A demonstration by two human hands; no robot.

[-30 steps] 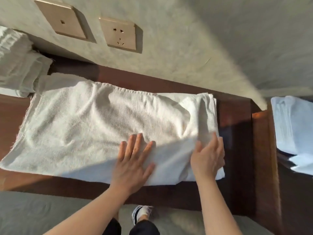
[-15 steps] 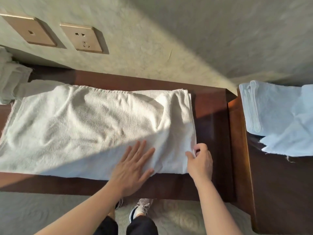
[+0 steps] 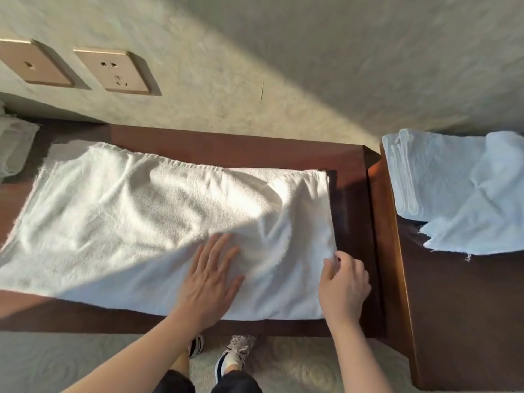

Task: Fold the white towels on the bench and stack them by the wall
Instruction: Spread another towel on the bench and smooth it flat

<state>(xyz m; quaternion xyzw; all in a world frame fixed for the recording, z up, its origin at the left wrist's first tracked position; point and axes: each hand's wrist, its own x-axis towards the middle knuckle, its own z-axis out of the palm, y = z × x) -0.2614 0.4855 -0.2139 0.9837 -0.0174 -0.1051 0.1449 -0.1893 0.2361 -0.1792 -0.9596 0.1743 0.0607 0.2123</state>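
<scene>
Since a second ago my right hand (image 3: 343, 282) has slid off the top of the white towel (image 3: 158, 222) to its right edge, where thumb and fingers now pinch the cloth near the front corner. My left hand (image 3: 211, 279) has stayed flat on the towel close to the front edge, fingers straight and slightly spread, pressing the fabric down. That towel lies opened out along the dark wooden bench (image 3: 235, 143), rumpled in the middle, with its right end doubled over so that a second layer shows at the back corner. At the far left, against the wall (image 3: 312, 66), I can just see part of a pile of white towels (image 3: 14, 146), cut off by the frame. Right of the bench, on a separate wooden surface (image 3: 467, 307), sits a loosely folded pale blue towel (image 3: 453, 188). Two wall sockets (image 3: 113, 70) are set above the bench, and my shoes (image 3: 235, 350) show on the carpet below.
</scene>
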